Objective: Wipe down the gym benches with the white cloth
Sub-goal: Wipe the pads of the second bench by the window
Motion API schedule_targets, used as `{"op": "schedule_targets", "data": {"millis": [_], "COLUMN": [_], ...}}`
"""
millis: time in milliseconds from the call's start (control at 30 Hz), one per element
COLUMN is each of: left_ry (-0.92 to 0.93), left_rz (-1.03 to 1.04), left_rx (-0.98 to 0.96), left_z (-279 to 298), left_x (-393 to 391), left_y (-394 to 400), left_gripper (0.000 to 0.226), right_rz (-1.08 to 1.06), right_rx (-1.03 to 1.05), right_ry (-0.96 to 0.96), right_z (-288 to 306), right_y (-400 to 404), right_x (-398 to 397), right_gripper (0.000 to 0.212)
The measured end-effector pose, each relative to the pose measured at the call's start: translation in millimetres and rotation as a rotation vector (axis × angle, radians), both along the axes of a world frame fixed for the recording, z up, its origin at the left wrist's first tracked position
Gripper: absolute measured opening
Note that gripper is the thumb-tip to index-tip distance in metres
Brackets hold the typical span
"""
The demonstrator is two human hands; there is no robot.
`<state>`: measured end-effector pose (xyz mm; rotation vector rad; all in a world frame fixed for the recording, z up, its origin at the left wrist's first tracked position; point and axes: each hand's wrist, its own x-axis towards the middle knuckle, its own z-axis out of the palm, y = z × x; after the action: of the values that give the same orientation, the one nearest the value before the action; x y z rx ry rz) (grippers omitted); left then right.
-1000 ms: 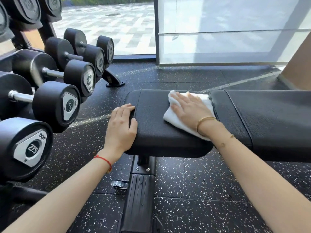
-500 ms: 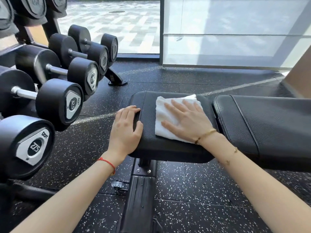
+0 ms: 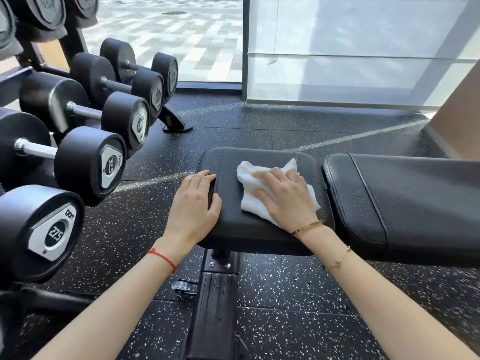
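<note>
White cloth point(image 3: 255, 201) under right hand point(image 3: 287, 197), fingers flat, pressing on seat pad point(image 3: 233, 227). Left hand point(image 3: 193, 203) open, braces pad edge. Back pad point(image 3: 415, 201) apparently unwiped.

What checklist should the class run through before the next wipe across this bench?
1. White cloth lies flat on seat pad: ok.
2. Right hand presses on the cloth: ok.
3. Left hand steadies the pad's left edge: ok.
4. Long back pad is bare of objects: ok.
5. Cloth damp or clean: cannot tell.
</note>
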<state>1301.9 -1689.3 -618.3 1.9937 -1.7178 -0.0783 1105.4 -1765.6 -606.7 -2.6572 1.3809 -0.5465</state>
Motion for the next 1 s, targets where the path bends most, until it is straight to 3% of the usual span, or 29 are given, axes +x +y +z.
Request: {"op": "schedule_targets", "data": {"millis": [300, 800, 1000], "left_ry": [0.059, 0.160, 0.202], "left_rz": [0.031, 0.009, 0.097], "left_rx": [0.119, 0.162, 0.118], "left_z": [106, 446, 551], "left_x": [2, -11, -12], "left_y": [10, 72, 92], "left_gripper": [0.037, 0.033, 0.034], "right_rz": [-0.056, -0.061, -0.040], "right_rx": [0.207, 0.314, 0.322], "right_ry": [-0.039, -0.128, -0.162], "right_z": [90, 438, 531], "right_y": [-4, 44, 59], "right_x": [-22, -55, -63], "right_gripper": [0.033, 0.032, 0.034]}}
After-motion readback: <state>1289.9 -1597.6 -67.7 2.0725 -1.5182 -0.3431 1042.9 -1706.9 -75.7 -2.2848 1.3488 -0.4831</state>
